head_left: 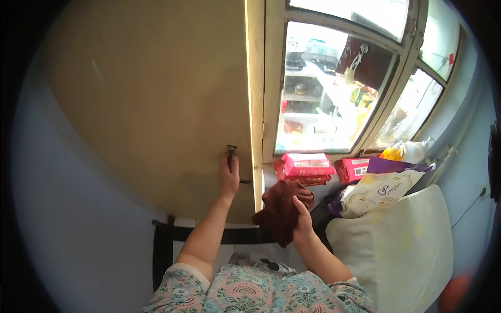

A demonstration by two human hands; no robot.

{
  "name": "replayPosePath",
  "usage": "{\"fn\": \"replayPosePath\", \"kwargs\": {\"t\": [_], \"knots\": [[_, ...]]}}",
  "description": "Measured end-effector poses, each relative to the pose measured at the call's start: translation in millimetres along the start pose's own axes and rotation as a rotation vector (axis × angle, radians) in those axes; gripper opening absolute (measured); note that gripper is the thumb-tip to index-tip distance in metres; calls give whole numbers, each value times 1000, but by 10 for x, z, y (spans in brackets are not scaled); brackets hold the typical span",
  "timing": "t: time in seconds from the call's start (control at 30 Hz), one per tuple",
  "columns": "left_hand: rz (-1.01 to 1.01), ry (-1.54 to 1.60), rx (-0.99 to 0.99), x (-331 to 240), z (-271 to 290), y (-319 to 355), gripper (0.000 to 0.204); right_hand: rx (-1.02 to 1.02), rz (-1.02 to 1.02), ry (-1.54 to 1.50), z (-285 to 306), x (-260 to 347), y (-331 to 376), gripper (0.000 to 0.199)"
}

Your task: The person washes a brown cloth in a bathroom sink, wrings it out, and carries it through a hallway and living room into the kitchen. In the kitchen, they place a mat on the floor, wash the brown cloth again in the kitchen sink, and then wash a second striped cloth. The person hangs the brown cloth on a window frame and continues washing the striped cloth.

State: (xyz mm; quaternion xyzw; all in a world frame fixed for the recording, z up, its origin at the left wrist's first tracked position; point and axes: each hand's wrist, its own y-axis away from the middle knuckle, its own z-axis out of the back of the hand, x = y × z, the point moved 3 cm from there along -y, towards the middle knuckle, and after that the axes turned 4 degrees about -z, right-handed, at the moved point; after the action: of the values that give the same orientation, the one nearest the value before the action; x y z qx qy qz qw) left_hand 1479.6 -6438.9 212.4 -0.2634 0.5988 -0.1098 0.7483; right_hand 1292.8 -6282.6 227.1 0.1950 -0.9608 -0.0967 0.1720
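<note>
Blown-out glare thru window, door dimmer, edges blk & warped.

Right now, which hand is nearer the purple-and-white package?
Right. The right hand, holding dark red cloth, is left of the package; the left hand is farther left, at the door handle.

Cloth in the right hand is maroon; below it, the garment is floral, pink and teal.

The top has a pale blue-green and pink floral print and short, light-edged sleeves.
</note>
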Motion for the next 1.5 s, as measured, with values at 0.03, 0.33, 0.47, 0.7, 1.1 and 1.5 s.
{"fn": "replayPosePath", "kwargs": {"t": [0.03, 0.33, 0.47, 0.7, 1.1, 1.5], "knots": [[-19, -16, -35, -103, 102, 157, 25, -13, -18, 25, 28, 1, 46, 49], [-295, -704, -297, -1263, 599, 2006, 31, -36, -213, 44, 575, 250, 400, 37], [-423, -989, 306, -1547, 453, 2560, 29, 1, -336, 62, 739, 25, 439, 39], [249, -1784, 1082, -467, 1192, 3151, 34, -24, -463, 86, 638, -227, 583, 41], [540, -1686, 1624, 38, 3484, 4451, 43, -69, -511, 74, 490, -1441, 122, 34], [803, 666, 149, -249, 3587, 3374, 75, 255, -991, 310, -339, -3444, -36, 51]]}}
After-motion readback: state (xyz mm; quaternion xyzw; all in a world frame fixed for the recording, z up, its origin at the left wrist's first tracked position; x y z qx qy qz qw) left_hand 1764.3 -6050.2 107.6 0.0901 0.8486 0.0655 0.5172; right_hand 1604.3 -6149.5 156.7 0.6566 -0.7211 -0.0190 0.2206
